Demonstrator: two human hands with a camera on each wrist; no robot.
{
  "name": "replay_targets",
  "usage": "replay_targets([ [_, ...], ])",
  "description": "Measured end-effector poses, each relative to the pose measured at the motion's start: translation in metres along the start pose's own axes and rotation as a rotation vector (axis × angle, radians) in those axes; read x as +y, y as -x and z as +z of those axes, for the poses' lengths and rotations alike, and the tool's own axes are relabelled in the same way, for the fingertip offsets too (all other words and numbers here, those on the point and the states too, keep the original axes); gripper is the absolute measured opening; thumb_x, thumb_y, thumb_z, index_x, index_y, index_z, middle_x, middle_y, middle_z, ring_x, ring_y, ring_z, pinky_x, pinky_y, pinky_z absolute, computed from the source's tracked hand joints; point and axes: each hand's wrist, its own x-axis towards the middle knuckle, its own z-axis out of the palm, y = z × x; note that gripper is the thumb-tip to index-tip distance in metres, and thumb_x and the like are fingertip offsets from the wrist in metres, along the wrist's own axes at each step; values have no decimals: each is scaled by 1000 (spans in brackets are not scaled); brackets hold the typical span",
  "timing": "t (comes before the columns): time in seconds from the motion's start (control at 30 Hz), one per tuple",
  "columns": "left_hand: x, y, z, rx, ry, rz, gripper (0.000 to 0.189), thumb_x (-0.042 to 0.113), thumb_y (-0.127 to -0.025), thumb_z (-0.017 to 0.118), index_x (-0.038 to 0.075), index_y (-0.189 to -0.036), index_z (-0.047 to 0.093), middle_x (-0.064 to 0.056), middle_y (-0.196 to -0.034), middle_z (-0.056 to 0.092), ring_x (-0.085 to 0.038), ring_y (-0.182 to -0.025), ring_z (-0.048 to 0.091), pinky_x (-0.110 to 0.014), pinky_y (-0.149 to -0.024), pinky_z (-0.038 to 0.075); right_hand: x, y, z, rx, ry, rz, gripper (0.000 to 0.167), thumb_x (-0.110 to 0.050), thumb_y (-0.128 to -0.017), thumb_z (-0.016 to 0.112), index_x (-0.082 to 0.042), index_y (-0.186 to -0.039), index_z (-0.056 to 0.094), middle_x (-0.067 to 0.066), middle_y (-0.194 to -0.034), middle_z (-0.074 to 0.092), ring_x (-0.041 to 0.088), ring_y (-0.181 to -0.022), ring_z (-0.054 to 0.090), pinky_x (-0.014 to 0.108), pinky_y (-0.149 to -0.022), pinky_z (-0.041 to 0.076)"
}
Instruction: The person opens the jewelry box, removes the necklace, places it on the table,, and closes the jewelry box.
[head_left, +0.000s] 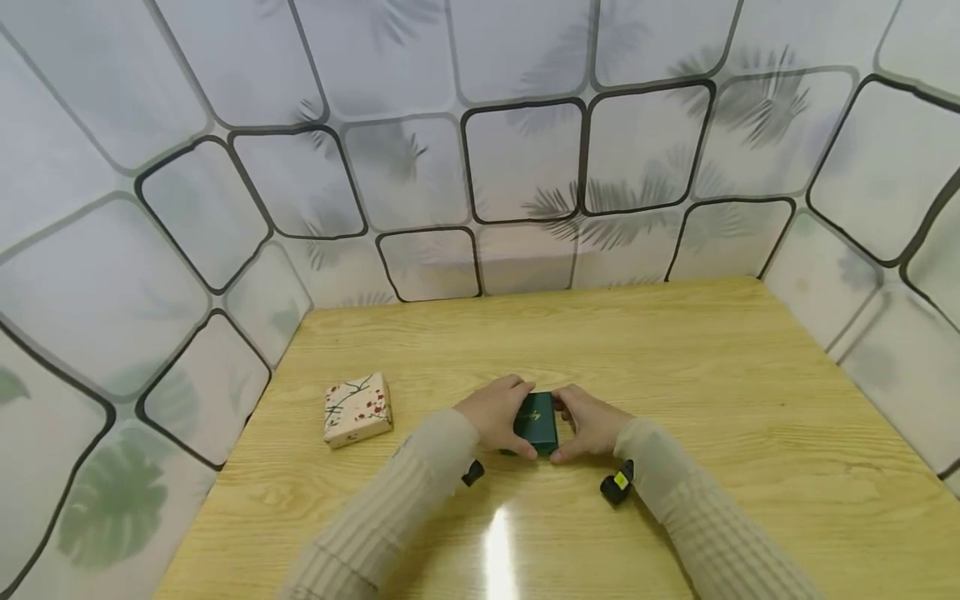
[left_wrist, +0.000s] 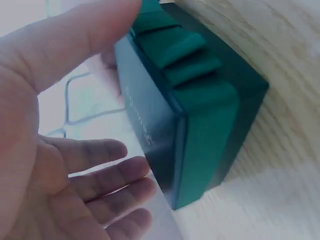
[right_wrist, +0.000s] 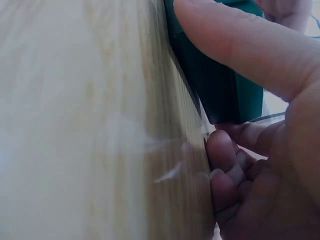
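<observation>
A small dark green box [head_left: 537, 421] lies on the table between both hands, gold lettering on its lid. A brighter green ribbon [left_wrist: 210, 130] with a folded bow [left_wrist: 192, 52] runs along one side, seen in the left wrist view. My left hand [head_left: 495, 415] is at the box's left side; its thumb overlaps the bow end, and the other fingers are fairly straight, tips close to the lid's edge. From the right, my right hand [head_left: 590, 421] pinches the box between thumb and index finger, with its other fingers curled below, as the right wrist view shows.
A cream, flower-patterned box [head_left: 358, 408] sits on the wooden table [head_left: 675, 358] to the left. Patterned curtain walls [head_left: 525, 150] stand along the back and both sides. Small black devices [head_left: 617, 487] are strapped at the wrists.
</observation>
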Motion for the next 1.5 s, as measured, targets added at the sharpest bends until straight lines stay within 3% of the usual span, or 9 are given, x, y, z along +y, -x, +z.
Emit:
replay_targets([
  [0.23, 9, -13, -3, -48, -198, 41, 109, 72, -69, 69, 5, -148, 35, -7, -137, 44, -18, -117, 45, -26, -95, 44, -2, -1, -1, -17, -20, 16, 94, -42, -69, 87, -8, -140, 37, 10, -132, 40, 27, -118, 45, 45, -101, 39],
  [0.43, 10, -22, -3, -69, -268, 71, 97, 76, -71, 63, 9, -138, 47, -3, -125, 50, -15, -106, 46, -25, -88, 44, -1, -1, 1, -9, 13, 5, 91, -40, -69, 87, -6, -139, 39, 10, -130, 41, 26, -115, 46, 43, -99, 40],
  [0.6, 6, -27, -3, -74, -249, 83, 91, 75, -71, 64, 10, -134, 52, -2, -119, 52, -13, -99, 48, -24, -83, 46, -1, 0, 2, -1, 11, 3, 90, -42, -67, 88, -8, -137, 41, 9, -128, 41, 26, -114, 46, 44, -99, 41],
  [1.03, 3, -26, -3, -65, -192, 71, 92, 73, -70, 67, 11, -136, 50, 0, -117, 52, -11, -98, 49, -25, -85, 46, -6, 0, -2, -16, -20, 23, 90, -42, -68, 87, -11, -139, 39, 10, -130, 41, 29, -119, 46, 45, -100, 40],
  [1.33, 5, -26, -5, -71, -182, 51, 93, 71, -72, 67, 11, -140, 46, -3, -126, 51, -16, -108, 49, -28, -90, 46, -8, 2, -2, -9, -91, -52, 101, -27, -73, 85, -9, -149, 22, 11, -135, 34, 28, -107, 41, 41, -88, 41],
  [1.5, 6, -25, -9, -74, -187, 54, 96, 71, -72, 67, 10, -143, 43, -3, -126, 51, -16, -110, 49, -28, -92, 45, -10, 1, -2, 4, -61, -84, 108, -25, -72, 86, -6, -152, 16, 13, -142, 31, 31, -121, 39, 48, -101, 36],
])
